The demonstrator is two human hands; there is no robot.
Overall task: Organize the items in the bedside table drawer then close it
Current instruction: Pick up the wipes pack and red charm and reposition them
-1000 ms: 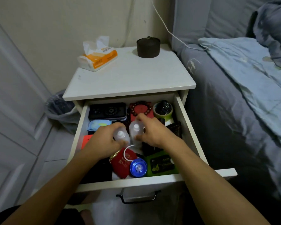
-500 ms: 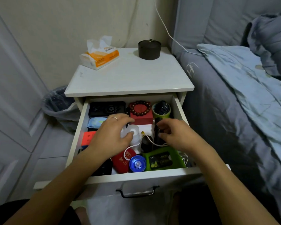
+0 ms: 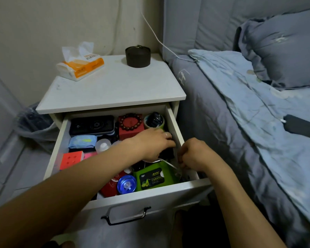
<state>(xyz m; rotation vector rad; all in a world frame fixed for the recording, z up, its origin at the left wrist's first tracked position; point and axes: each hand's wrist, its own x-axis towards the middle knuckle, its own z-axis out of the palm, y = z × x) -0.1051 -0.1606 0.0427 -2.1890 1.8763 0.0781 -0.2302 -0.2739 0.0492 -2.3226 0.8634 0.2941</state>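
I see left hand (image 3: pixel 155 144) reaching palm-down into open drawer (image 3: pixel 174 126), grip unclear; right hand (image 3: pixel 195 154) fingers curled pinching white cable (image 3: pixel 168 163) by green wipes pack (image 3: pixel 153 176)

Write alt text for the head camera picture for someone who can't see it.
Both hands reach into an open bedside drawer full of small items: the left hand is over dark items near the right wall, the right hand pinches a white cable above a green wipes pack. A tissue pack and a dark jar sit on top.
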